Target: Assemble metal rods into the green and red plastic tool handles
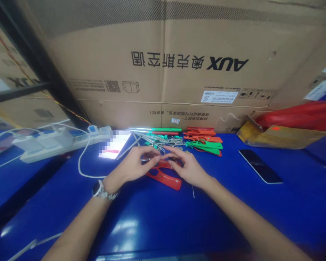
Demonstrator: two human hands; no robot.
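Observation:
My left hand (pixel 137 163), with a watch (pixel 98 188) on its wrist, curls its fingers around a small dark metallic piece that they mostly hide. Facing it, my right hand (pixel 191 168) has its thumb and fingers bent together; whatever they grip is hidden. The fingertips of both hands nearly meet above a red plastic handle part (pixel 167 179) with a finger hole, lying on the blue table (pixel 157 224). Below the right palm a thin metal rod (pixel 193 191) sticks out. Just beyond the fingers lies a jumble of metal rods (pixel 149 137).
Green handle parts (pixel 206 145) and orange-red handle parts (pixel 203 138) lie behind my right hand. A lit screen (pixel 121 143) and a white power strip (pixel 57 145) with cables are left. A dark phone (pixel 259 166) and an open carton (pixel 277 139) sit right. A large cardboard box (pixel 103 65) walls the back.

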